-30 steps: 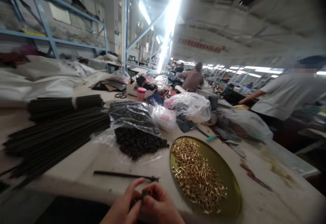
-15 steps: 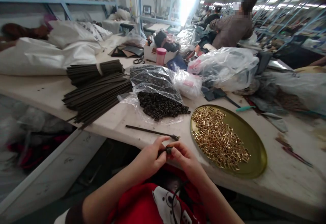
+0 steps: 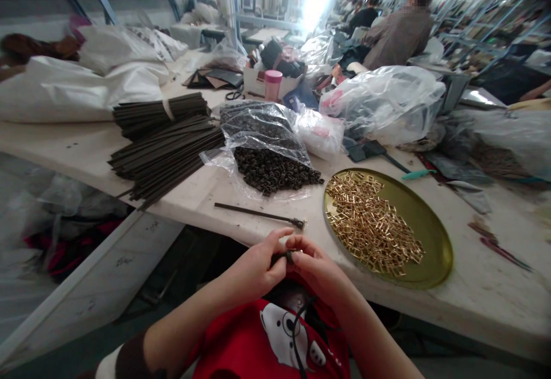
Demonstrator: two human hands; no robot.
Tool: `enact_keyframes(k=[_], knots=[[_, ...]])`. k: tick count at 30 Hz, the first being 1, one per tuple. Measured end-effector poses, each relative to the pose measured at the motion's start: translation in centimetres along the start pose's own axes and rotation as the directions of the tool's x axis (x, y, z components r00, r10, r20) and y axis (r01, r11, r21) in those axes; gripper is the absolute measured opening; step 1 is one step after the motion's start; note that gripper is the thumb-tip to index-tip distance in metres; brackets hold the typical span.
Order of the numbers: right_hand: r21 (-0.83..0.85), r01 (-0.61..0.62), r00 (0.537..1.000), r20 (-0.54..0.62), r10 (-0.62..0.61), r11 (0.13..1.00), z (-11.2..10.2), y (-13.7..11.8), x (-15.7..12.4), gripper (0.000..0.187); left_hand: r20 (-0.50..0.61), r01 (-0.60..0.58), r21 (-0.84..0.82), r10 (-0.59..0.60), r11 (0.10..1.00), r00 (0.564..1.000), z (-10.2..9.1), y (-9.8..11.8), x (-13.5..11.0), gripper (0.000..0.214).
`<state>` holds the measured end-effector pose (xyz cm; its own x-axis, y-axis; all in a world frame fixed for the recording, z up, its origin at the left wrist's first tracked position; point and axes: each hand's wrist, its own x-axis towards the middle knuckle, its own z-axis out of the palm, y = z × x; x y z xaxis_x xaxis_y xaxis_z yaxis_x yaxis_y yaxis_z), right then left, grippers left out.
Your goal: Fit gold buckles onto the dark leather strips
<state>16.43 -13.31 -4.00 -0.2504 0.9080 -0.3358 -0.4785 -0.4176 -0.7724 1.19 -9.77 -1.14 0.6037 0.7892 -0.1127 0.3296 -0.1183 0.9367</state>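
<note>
My left hand (image 3: pixel 257 267) and my right hand (image 3: pixel 317 269) meet just below the table's front edge, both pinched on a small dark piece (image 3: pixel 284 256) held between the fingertips. Just beyond them a thin dark strap (image 3: pixel 258 215) with a fitting on its right end lies on the white table (image 3: pixel 469 287). To the right is a round gold tray (image 3: pixel 424 241) heaped with gold buckles (image 3: pixel 370 224). A clear bag spills small dark rings (image 3: pixel 275 173) behind the strap.
Bundles of dark straps (image 3: pixel 166 143) lie at the left. Plastic bags (image 3: pixel 383 100), a pink cup (image 3: pixel 272 84) and a box crowd the back. White sacks (image 3: pixel 86 86) sit far left. A person in brown (image 3: pixel 398 34) works further along.
The view tipped down from the hall ceiling to the table and my lap, then steadied. My hands stay together on the small dark piece, fingers shifting slightly.
</note>
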Motion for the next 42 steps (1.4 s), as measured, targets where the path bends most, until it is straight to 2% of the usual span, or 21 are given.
enact_keyframes(k=[4, 6, 9, 12, 19, 26, 32, 42], knots=[[-0.041, 0.02, 1.0, 0.02, -0.019, 0.999, 0.6, -0.4, -0.6, 0.023, 0.067, -0.015, -0.07, 0.02, 0.997, 0.998, -0.2, 0.4, -0.4, 0.051], [-0.149, 0.051, 0.999, 0.006, -0.05, 0.988, 1.1, -0.5, -0.8, 0.022, 0.089, -0.03, -0.075, 0.037, 0.997, 0.995, -0.5, 0.7, -0.5, 0.051], [-0.338, 0.146, 0.985, -0.04, -0.17, 0.93, 1.9, -0.4, -0.9, 0.02, 0.107, -0.035, -0.034, 0.039, 0.999, 0.994, -0.8, 0.8, -0.8, 0.056], [-0.411, 0.191, 0.973, -0.044, -0.228, 0.891, 2.1, -0.3, -1.1, 0.02, 0.135, -0.041, -0.011, 0.042, 0.999, 0.99, -1.0, 0.8, -1.0, 0.057], [-0.26, 0.111, 0.991, 0.104, -0.086, 0.959, 1.3, -1.3, -1.3, 0.02, 0.145, -0.005, 0.008, 0.004, 1.0, 0.989, -1.5, 0.6, -1.1, 0.056], [-0.388, 0.096, 0.993, 0.095, -0.064, 0.917, 0.4, -1.4, -1.3, 0.015, 0.246, 0.054, -0.002, -0.052, 0.999, 0.968, -1.9, 1.3, -0.9, 0.056], [-0.308, 0.034, 0.986, 0.165, 0.018, 0.951, 0.3, -1.9, -1.0, 0.018, 0.345, 0.063, -0.02, -0.052, 0.998, 0.937, -2.3, 2.0, -0.6, 0.059], [-0.48, 0.068, 0.996, 0.085, -0.031, 0.875, 0.1, -1.0, -1.2, 0.016, 0.402, 0.089, -0.034, -0.067, 0.995, 0.913, -2.3, 1.8, -0.1, 0.061]])
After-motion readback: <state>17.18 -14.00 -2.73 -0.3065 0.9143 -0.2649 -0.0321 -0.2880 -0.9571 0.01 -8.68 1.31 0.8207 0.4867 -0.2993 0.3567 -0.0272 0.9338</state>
